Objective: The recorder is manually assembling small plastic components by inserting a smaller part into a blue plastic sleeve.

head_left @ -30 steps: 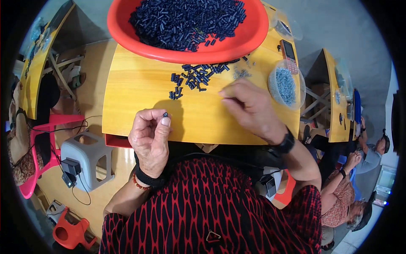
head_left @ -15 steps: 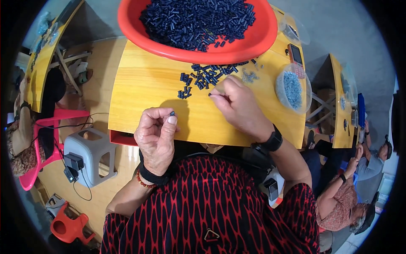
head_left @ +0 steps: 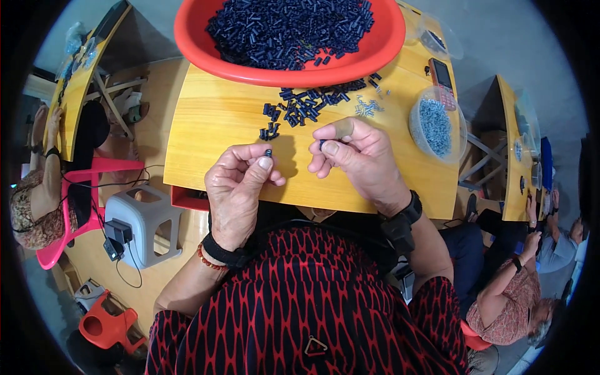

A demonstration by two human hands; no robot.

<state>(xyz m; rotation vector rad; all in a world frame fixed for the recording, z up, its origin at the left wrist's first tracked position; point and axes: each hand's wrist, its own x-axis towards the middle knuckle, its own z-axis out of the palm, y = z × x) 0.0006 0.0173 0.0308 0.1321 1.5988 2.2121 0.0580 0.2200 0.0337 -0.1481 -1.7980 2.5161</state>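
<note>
Dark tubular piece (head_left: 269, 152): located at 10 to 11 o'clock from the centre of the view, which is the reference for all positions given here. The left hand (head_left: 236, 178), at 9 o'clock, grips it between thumb and forefinger, the gap closed down to the width of the piece; one end projects above the thumb tip. A black wristband (head_left: 220, 251) and a red bead bracelet (head_left: 210, 260) encircle the wrist.

At 12 o'clock, a red basin (head_left: 287, 78) contains a heap of similar dark pieces. Loose dark tubes (head_left: 303, 107) lie scattered on the yellow table (head_left: 206, 125) just below its rim.

The right hand (head_left: 359, 156), at 2 o'clock, pinches a second dark piece (head_left: 322, 144), mostly hidden by the fingertips. The two hands are apart. A black watch (head_left: 412, 206) is fitted at this wrist.

At 1 o'clock, small silvery parts (head_left: 369, 106) lie in a loose cluster. Farther out at 2 o'clock, a clear tub (head_left: 414, 130) holds grey-blue parts; a red phone (head_left: 441, 76) is beside it, toward 1 o'clock.
</note>
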